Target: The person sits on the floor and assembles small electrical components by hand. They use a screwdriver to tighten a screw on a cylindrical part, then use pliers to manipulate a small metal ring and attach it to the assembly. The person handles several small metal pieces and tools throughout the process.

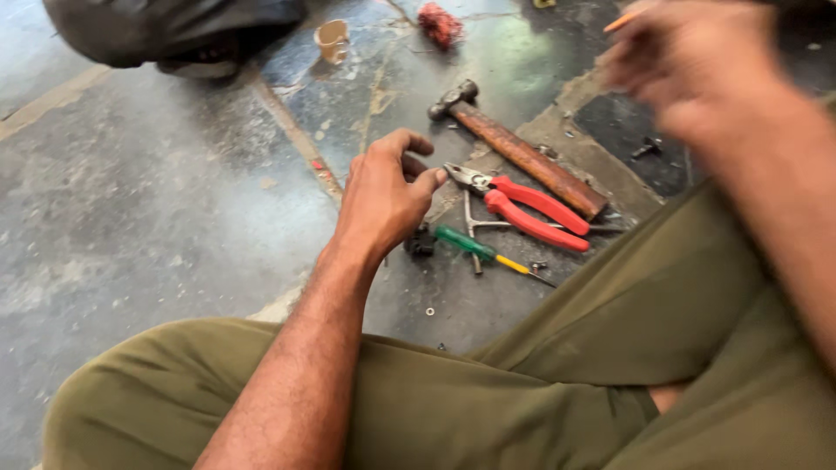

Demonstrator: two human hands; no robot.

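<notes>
Closest to me are my own legs in olive-green trousers (488, 409), folded up across the bottom of the view, with my left forearm running up over the left knee. My left hand (383, 196) hovers just above the floor with its fingers curled in and the thumb tip close to the forefinger, a narrow pinch; I cannot tell whether anything small sits between them. Just beside that thumb lie the red-handled pliers (522, 204), jaws pointing toward the hand, handles splayed away to the right. Just below the pliers lies a green-handled screwdriver (483, 251) with a yellow band and a thin dark tip, and a small dark block (420, 244) sits at its near end, right under my hand. A thin bent metal rod (475, 228) lies under the pliers and crosses the screwdriver. Beyond the pliers, a hammer (514, 148) with a rusty brown handle lies slantwise, its metal head pointing up and left. My right hand (697, 65) is raised at the top right, blurred, and seems to hold a slim orange stick (623, 22) between its fingertips, though the blur keeps me from being sure of the grip. Farther off on the stained concrete floor (157, 209) sit a crumpled paper cup (333, 41), a red rag (440, 24), and a dark bundle (165, 30) at the top left.
</notes>
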